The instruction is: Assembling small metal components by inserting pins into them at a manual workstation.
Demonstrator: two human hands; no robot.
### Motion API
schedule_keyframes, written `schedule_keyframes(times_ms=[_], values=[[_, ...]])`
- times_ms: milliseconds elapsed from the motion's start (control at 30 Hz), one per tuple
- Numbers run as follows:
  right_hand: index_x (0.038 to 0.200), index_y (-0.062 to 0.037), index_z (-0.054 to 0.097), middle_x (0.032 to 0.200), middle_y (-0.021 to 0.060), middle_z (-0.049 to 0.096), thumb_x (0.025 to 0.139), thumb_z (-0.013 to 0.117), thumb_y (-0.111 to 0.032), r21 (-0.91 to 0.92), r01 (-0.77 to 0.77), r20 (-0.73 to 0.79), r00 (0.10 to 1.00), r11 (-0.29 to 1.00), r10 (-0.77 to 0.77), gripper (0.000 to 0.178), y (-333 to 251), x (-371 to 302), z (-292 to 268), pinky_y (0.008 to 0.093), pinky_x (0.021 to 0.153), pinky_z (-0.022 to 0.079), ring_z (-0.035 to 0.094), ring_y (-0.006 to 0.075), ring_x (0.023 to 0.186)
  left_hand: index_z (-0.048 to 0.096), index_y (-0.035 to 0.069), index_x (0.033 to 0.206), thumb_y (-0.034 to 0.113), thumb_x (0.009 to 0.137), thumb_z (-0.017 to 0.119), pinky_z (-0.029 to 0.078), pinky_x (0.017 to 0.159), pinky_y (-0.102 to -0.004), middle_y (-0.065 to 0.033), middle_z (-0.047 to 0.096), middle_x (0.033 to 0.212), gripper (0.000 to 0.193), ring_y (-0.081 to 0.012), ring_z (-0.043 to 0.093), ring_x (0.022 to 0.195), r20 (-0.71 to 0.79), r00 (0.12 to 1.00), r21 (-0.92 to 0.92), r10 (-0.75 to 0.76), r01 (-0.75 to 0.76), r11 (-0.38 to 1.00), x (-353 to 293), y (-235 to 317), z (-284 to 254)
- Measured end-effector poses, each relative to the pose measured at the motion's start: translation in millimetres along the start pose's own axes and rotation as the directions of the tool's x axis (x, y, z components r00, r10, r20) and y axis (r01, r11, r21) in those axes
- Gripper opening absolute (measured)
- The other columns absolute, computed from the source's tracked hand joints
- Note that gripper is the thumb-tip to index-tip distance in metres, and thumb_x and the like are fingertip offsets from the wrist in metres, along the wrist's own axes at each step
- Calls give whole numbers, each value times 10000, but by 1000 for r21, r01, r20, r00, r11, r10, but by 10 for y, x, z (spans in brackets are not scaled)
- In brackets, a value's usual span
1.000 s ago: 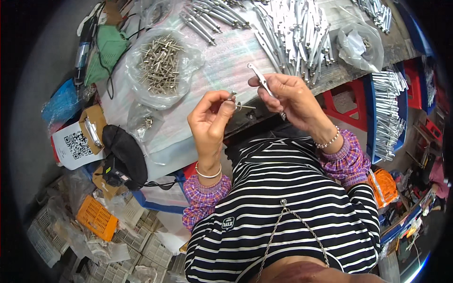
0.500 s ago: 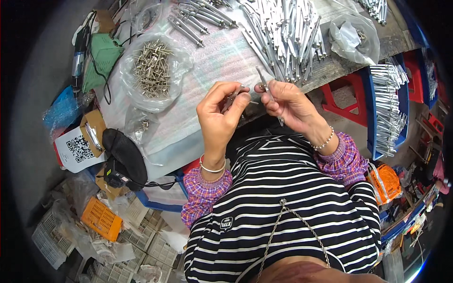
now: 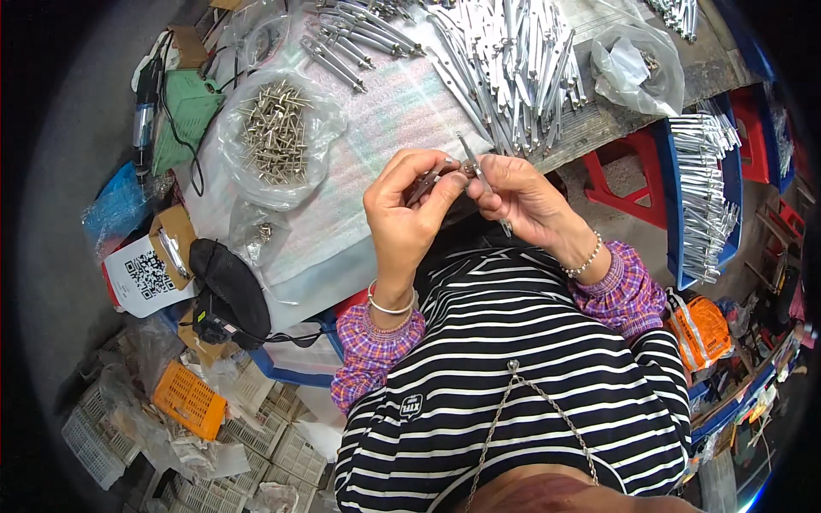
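My right hand [image 3: 530, 195] pinches a slim metal bar [image 3: 473, 157] that stands tilted between thumb and fingers, its lower end showing beneath them. Close beside it, my left hand [image 3: 410, 198] is closed around a small grey metal piece [image 3: 425, 185], mostly covered by the fingers. The fingertips of both hands meet or nearly meet over small metal parts, too small to make out there. Left of my hands, a clear plastic bag [image 3: 329, 141] lies open around a heap of silver metal pins [image 3: 275, 135]. Beyond my hands is a large pile of slim metal bars [image 3: 522, 73].
Several joined bars [image 3: 363, 34] lie at the far edge. A plastic bag [image 3: 637, 73] with small parts sits far right. Blue trays of bars [image 3: 703, 197] stand beside red stools [image 3: 629, 184]. At left are an electric screwdriver [image 3: 145, 120], a green box [image 3: 186, 115] and a black pouch [image 3: 224, 286].
My left hand has moved slightly right and my two hands have come together, bringing the metal piece up to the bar. The bar has tilted a little; its tip sits slightly lower.
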State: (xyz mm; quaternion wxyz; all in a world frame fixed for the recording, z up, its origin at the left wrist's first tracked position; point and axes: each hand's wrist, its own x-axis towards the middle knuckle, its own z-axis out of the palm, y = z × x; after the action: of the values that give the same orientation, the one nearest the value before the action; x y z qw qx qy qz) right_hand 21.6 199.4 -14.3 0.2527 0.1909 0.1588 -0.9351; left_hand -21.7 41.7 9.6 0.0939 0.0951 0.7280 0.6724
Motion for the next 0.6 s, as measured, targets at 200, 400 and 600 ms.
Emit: schedule_keyframes(times_ms=[200, 400, 600], values=[[945, -8, 495, 763, 77, 588, 841, 585, -173, -40, 16, -58, 998, 999, -18, 215, 37, -10, 56, 191, 488, 419, 490, 77, 553, 621, -14, 803, -42, 694, 677, 374, 525, -172, -26, 580, 767, 126, -48, 490, 620, 10, 1000, 49, 12, -12, 999, -9, 18, 3], [916, -11, 484, 759, 80, 587, 841, 588, -173, -49, 18, -34, 999, 999, -19, 207, 52, -20, 60, 175, 477, 423, 510, 80, 543, 616, -32, 808, -35, 707, 674, 382, 548, -163, -23, 577, 779, 116, -45, 495, 651, 27, 996, -44, -85, 86, 995, -32, 37, 4], [882, -37, 537, 772, 67, 596, 870, 568, -219, -41, 8, -25, 1000, 999, -9, 184, 57, -51, 63, 202, 524, 428, 512, 83, 594, 599, -42, 812, -51, 720, 656, 387, 559, -155, -20, 568, 781, 109, -42, 496, 667, 23, 999, -48, -45, 46, 998, -46, 35, 34]])
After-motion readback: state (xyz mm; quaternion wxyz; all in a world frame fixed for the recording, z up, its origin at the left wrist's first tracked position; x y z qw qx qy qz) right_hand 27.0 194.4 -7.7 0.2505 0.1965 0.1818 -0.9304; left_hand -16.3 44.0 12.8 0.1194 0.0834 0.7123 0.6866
